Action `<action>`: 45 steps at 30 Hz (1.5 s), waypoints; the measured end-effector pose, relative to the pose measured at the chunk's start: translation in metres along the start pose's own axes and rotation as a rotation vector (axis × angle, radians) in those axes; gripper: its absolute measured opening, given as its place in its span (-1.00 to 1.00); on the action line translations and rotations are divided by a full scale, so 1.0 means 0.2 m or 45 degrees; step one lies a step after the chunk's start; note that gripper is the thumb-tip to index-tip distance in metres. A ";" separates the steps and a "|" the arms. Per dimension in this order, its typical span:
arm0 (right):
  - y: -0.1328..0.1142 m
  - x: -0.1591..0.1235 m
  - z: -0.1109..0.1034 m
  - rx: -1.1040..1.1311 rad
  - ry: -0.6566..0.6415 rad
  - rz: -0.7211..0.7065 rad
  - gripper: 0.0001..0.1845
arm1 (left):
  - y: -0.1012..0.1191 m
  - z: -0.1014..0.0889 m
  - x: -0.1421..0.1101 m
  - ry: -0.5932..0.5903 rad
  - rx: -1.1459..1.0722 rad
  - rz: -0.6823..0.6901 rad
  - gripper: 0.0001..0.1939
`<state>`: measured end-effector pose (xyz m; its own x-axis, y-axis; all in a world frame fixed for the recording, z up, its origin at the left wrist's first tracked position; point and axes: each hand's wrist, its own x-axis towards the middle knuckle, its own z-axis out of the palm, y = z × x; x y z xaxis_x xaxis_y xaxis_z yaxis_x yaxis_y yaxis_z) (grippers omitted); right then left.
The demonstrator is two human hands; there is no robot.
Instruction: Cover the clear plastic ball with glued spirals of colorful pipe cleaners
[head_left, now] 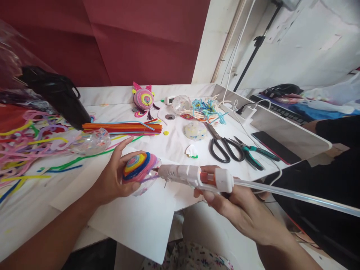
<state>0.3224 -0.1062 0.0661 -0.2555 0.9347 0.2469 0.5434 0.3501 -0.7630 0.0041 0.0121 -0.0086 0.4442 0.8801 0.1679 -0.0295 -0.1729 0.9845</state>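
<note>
My left hand (114, 176) is closed round a clear plastic ball (140, 172) partly covered in coiled pipe cleaners of yellow, blue and pink. In my right hand (236, 206) is a white hot glue gun (180, 174) with a long clear glue stick (292, 195) running out of its back. The gun's nozzle points left and meets, or nearly meets, the ball's right side near the edge of the pink coil. Whether glue is flowing cannot be made out. White paper sheets (135, 225) lie below both hands.
Behind the ball lies a bundle of orange and red pipe cleaners (120, 128). Black-handled scissors (222, 144), pliers (251, 152) and a phone (275, 147) lie to the right. A finished pink ball figure (144, 98) stands at the back. Loose pipe cleaners (30, 146) spread leftward.
</note>
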 end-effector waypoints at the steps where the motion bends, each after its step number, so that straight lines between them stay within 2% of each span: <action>1: 0.01 0.00 0.00 0.006 0.004 -0.010 -0.78 | -0.01 0.00 0.00 0.009 -0.001 0.010 0.28; 8: 0.04 0.01 -0.01 0.081 0.059 0.048 -0.75 | 0.00 -0.01 0.00 -0.006 0.034 -0.001 0.26; 17: 0.05 0.01 0.00 0.009 0.094 0.090 -0.70 | -0.01 -0.02 -0.01 0.008 0.024 0.027 0.26; 23: 0.03 -0.01 -0.01 -0.044 0.088 0.013 -0.75 | -0.05 -0.03 -0.01 0.025 0.017 0.052 0.29; 27: 0.00 -0.02 -0.02 -0.051 0.020 -0.018 -0.75 | -0.05 -0.02 -0.01 0.039 0.045 0.050 0.31; 34: -0.03 -0.02 -0.02 -0.078 -0.010 -0.082 -0.80 | -0.05 -0.02 -0.01 -0.003 0.011 0.067 0.28; 45: -0.03 -0.02 -0.02 -0.078 -0.006 -0.083 -0.80 | -0.04 -0.02 -0.01 -0.006 -0.006 0.041 0.29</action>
<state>0.3239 -0.1114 0.0713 -0.2958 0.9096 0.2916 0.5734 0.4133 -0.7074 -0.0007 0.0134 -0.0172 0.4469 0.8721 0.1993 -0.0478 -0.1992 0.9788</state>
